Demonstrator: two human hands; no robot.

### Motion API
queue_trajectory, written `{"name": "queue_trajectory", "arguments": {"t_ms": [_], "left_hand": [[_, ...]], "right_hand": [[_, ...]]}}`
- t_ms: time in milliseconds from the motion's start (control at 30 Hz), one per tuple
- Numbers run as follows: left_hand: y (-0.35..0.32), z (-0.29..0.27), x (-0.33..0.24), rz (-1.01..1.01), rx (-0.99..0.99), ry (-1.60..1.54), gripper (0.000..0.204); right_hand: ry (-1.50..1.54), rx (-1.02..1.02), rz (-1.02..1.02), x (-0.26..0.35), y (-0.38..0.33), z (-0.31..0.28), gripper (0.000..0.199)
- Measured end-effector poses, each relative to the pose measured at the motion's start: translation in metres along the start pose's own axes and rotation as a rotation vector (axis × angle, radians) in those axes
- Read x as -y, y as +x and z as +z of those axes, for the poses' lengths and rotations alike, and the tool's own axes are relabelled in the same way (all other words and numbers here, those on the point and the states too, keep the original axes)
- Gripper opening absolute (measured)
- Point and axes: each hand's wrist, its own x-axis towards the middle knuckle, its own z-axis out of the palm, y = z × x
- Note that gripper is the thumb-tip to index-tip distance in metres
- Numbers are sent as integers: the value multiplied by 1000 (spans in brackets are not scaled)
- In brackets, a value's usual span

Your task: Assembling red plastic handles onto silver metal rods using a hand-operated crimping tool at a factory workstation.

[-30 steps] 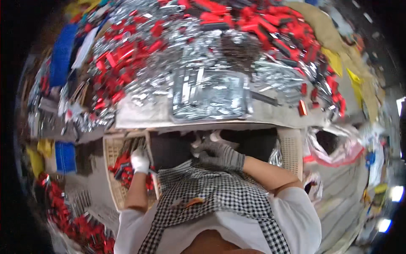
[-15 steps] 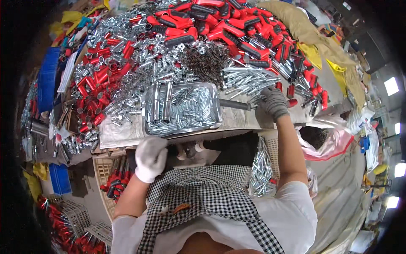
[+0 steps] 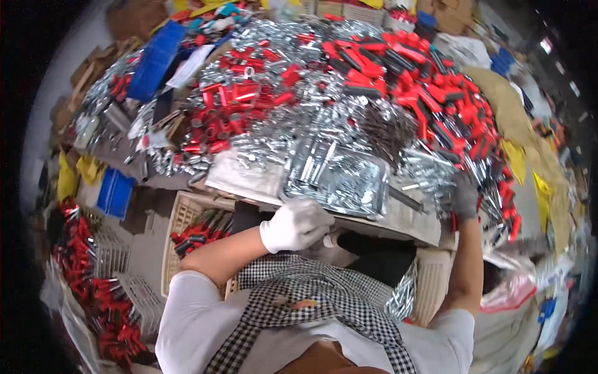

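Note:
A shallow metal tray (image 3: 367, 201) filled with silver metal pieces sits at the near edge of a worktable. My left hand (image 3: 296, 223), in a white glove, is curled at the tray's front rim. My right hand (image 3: 464, 196), in a grey glove, reaches far right and rests fingers-down in a heap of silver metal parts (image 3: 430, 171); its grasp is hidden. Behind the tray lies a big pile of red-and-black handles (image 3: 405, 81) mixed with more silver parts (image 3: 280, 134). I wear a checked apron.
A beige slatted crate (image 3: 180, 215) holding red-handled pieces stands below the table at left. Blue bins (image 3: 115, 193) (image 3: 152, 62) are further left. More red handles and wire baskets (image 3: 93, 293) lie on the floor. A pink plastic bag (image 3: 511, 296) is at right.
My left hand has risen from under the table to the tray's front rim. My right hand went from below the table out to the heap on the right.

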Motion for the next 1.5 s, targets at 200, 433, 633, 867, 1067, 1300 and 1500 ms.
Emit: {"name": "queue_trajectory", "arguments": {"t_ms": [200,433,633,867,1067,1300,1500], "left_hand": [[1,-27,7,5,-38,66,17],[72,-96,89,-126,28,611,22],[135,-169,249,-1138,87,626,45],[164,-144,298,-1238,305,758,39],[152,-161,298,-916,-15,870,36],[133,-163,258,-974,23,688,42],[109,-158,304,-967,128,700,48]], "right_hand": [[1207,-484,380,112,42,-66,24],[2382,197,763,270,47,-83,28],[2055,416,602,311,50,-92,28],[1836,265,444,313,50,-81,43],[1808,339,759,307,50,-69,45],[2153,336,821,313,58,-81,57],[2197,302,824,318,53,-97,66]]}}
